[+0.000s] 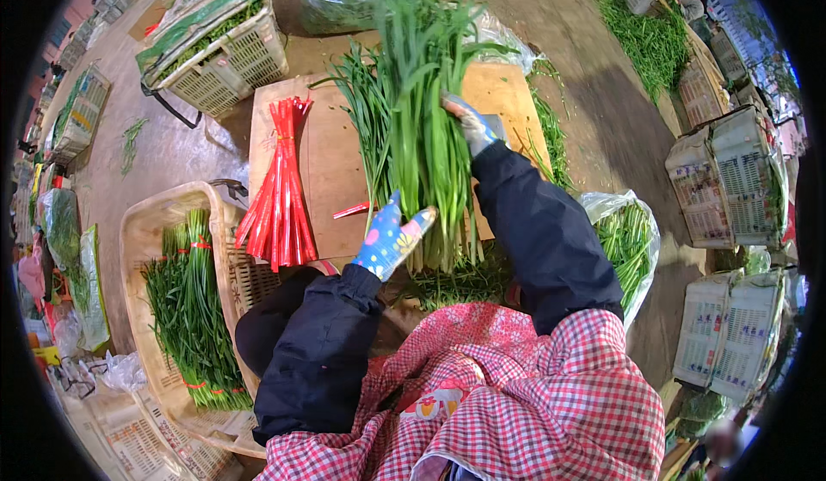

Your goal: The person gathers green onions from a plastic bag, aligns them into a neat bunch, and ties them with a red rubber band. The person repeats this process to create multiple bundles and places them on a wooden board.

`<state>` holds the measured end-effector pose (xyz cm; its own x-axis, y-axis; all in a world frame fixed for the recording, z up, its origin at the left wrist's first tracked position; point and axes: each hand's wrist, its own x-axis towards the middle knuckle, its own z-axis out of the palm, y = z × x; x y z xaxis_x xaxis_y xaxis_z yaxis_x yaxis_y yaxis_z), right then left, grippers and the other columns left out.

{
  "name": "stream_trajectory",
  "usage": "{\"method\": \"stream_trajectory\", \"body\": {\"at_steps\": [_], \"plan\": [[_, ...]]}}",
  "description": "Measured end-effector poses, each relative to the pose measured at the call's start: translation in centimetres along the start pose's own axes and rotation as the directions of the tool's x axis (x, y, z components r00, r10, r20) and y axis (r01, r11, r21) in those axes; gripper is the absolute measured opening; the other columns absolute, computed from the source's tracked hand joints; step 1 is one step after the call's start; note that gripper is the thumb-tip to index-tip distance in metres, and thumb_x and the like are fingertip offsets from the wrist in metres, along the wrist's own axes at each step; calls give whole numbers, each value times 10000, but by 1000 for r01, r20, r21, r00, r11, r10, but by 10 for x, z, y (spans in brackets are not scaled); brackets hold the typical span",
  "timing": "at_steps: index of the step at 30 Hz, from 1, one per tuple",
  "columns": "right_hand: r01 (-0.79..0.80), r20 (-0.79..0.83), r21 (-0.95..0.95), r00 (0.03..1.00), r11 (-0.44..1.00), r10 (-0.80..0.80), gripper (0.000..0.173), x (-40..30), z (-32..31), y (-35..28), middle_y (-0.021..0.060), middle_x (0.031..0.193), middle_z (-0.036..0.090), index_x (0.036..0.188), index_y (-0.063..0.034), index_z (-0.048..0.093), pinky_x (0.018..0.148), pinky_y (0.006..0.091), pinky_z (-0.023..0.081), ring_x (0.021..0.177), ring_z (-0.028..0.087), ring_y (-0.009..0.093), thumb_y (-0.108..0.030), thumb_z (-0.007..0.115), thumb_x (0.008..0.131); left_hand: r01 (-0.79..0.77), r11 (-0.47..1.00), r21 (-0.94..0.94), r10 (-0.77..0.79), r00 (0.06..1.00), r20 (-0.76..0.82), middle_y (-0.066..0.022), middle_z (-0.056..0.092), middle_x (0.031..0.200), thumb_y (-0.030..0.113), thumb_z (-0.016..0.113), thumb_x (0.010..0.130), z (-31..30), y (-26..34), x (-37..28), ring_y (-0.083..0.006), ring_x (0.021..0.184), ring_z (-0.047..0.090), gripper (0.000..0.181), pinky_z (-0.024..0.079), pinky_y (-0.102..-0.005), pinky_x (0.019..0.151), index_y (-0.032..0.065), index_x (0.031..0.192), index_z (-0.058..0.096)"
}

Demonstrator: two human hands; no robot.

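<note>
A large bunch of flat-leaved greens [423, 126], resembling Chinese chives, stands upright above the wooden board, its tips blurred. My right hand [471, 125], in a patterned glove, grips its right side at mid-height; some fingers are hidden. Low on the left, my left hand [395, 237], in a blue flowered glove, touches the stalks with thumb and forefinger apart. Whether it grips them is unclear. More loose greens [366, 107] lie to the left on the board [329, 145]. A tied sheaf of red ties [279, 190] rests near the board's left edge, and a single red tie [352, 210] lies nearer my left hand.
At left, a plastic basket [132, 248] holds bunches bound with red ties. A lidded crate [239, 61] stands at far left. Bags of greens stand beyond the board [335, 10] and by my right elbow [629, 248]. Stacked crates [729, 178] line the right.
</note>
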<state>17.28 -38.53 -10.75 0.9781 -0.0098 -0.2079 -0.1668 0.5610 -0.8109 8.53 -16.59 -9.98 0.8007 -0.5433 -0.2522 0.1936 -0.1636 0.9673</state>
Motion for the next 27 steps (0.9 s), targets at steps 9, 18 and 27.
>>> {"method": "stream_trajectory", "body": {"at_steps": [9, 18, 27], "plan": [[-2, -261, -518, 952, 855, -156, 870, 38, 9, 65, 180, 1204, 472, 1274, 145, 186, 927, 266, 332, 1111, 441, 207, -353, 657, 739, 186, 961, 205, -140, 965, -220, -306, 396, 1217, 419, 524, 812, -13, -42, 17, -351, 1166, 385, 744, 301, -362, 968, -142, 1237, 281], [50, -109, -386, 989, 921, -99, 837, -21, 23, 44, 166, 1315, 338, 1356, 5, 5, 985, 281, 271, 1184, 374, 197, -358, 547, 832, 186, 937, 297, -94, 950, -298, -316, 460, 1139, 389, 536, 812, -7, -42, 21, -354, 1076, 471, 699, 384, -354, 882, -164, 1188, 332], [-74, -151, -929, 970, 363, -191, 1085, -52, 58, 64, 241, 1331, 284, 1365, -29, 61, 988, 331, 289, 1226, 303, 336, -323, 751, 580, 212, 790, 575, -29, 950, -311, -253, 578, 861, 249, 538, 756, 16, -17, 22, -394, 800, 562, 442, 450, -455, 696, -18, 1086, 412]]}}
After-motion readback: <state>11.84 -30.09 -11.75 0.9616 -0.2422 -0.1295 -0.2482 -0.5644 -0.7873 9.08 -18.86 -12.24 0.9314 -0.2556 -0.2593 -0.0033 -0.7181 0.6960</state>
